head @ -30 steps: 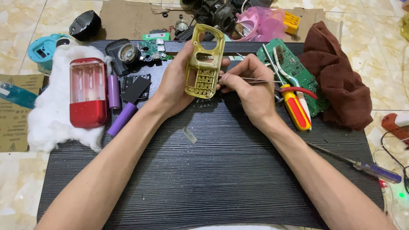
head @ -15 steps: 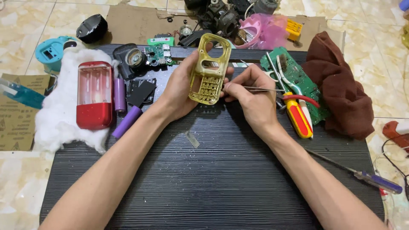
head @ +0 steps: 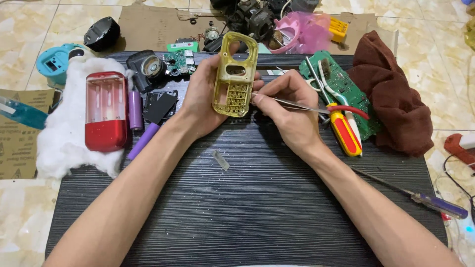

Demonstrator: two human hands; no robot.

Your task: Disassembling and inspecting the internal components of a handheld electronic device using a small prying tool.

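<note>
- Between the two hands, raised over the far part of the black ribbed mat (head: pixel 257 207), stands a yellow translucent phone housing (head: pixel 235 74), upright, with two window cut-outs above and a grid of key holes below.
- Left hand (head: pixel 200 106) wraps the housing from behind and from its left edge; the thumb lies along that edge and a fingertip shows through the upper window, so the fingers are closed around it.
- Right hand (head: pixel 289 111) is pinched narrow on a pair of metal tweezers (head: pixel 292 102), thumb and forefinger pressed together near the tip end.
- The tweezers' point meets the housing at its right edge, level with the key grid; whether anything is caught in the tip is too small to tell.
- Just beyond the right knuckles lies a green circuit board (head: pixel 341 81), with a red and yellow screwdriver (head: pixel 344 131) beside the right wrist.
- Farther out on that side sits a crumpled brown cloth (head: pixel 396 104).
- Under the right forearm's outer side, a thin screwdriver with a purple handle (head: pixel 435 203) rests at the mat's edge.
- Near the left wrist are a purple cylinder cell (head: pixel 134 110), a second purple cell (head: pixel 143 141) and a black plastic piece (head: pixel 159 105).
- Well to the left of the left fingers, a red and clear casing (head: pixel 105 111) lies on white wadding (head: pixel 64 143).
- Below both hands, alone on the mat, lies a small clear strip (head: pixel 221 159).
</note>
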